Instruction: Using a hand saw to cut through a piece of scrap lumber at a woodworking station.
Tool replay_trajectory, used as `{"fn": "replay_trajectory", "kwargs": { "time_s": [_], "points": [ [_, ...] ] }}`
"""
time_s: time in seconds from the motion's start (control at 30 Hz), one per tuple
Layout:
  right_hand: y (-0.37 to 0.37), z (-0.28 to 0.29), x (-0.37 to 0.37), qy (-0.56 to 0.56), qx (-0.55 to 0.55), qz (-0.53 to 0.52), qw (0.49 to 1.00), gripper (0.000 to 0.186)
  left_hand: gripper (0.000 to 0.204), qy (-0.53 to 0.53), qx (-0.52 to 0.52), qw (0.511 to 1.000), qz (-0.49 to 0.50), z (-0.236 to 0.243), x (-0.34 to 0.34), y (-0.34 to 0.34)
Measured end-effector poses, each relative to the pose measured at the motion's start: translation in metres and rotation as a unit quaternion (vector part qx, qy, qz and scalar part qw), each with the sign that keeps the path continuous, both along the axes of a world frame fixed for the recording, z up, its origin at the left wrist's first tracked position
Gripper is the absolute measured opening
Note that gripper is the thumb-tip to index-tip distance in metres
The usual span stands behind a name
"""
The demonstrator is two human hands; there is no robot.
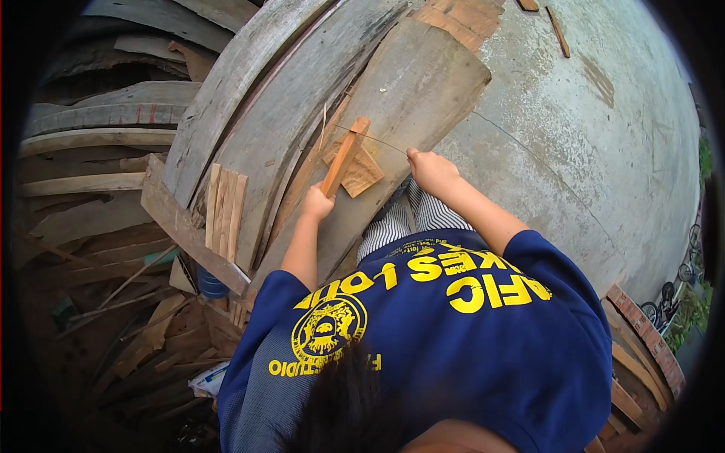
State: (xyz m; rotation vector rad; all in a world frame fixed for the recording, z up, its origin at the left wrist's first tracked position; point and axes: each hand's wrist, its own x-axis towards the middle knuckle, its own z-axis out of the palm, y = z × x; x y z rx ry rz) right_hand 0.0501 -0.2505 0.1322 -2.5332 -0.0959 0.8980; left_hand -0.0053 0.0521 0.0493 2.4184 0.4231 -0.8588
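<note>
My left hand [317, 204] is closed around the lower end of a reddish-brown wooden stick [344, 160], which tilts up and to the right. Beneath the stick lies a flat, squarish wooden block [362, 175] on a wide weathered board. A thin dark wire or cord [385, 142] runs across by the stick's upper end to my right hand [433, 172]. The fingers of that hand are pinched on its end. Whether the line is wound around the stick or only passes by it, I cannot tell. A pale thin strand [323, 127] rises left of the stick.
Long grey planks [287, 98] lie beside the wide board [423, 83]. Several short light slats [225, 211] stand at the left, near stacked timber [98, 140]. Concrete floor [551, 136] spreads to the right, with a wood strip [558, 32] on it.
</note>
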Motion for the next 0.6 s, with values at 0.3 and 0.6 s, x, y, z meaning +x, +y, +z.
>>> {"fn": "replay_trajectory", "kwargs": {
  "time_s": [0.3, 0.6],
  "points": [
    [0.016, 0.007, -0.001, -0.018, 0.014, 0.065, 0.998, 0.020, 0.045, -0.002, 0.035, 0.999, -0.007, 0.002, -0.005, -0.003],
    [0.026, -0.010, 0.002, -0.035, -0.009, 0.052, 0.998, 0.023, 0.051, -0.006, 0.063, 0.998, -0.014, 0.001, -0.006, -0.011]
  ]
}}
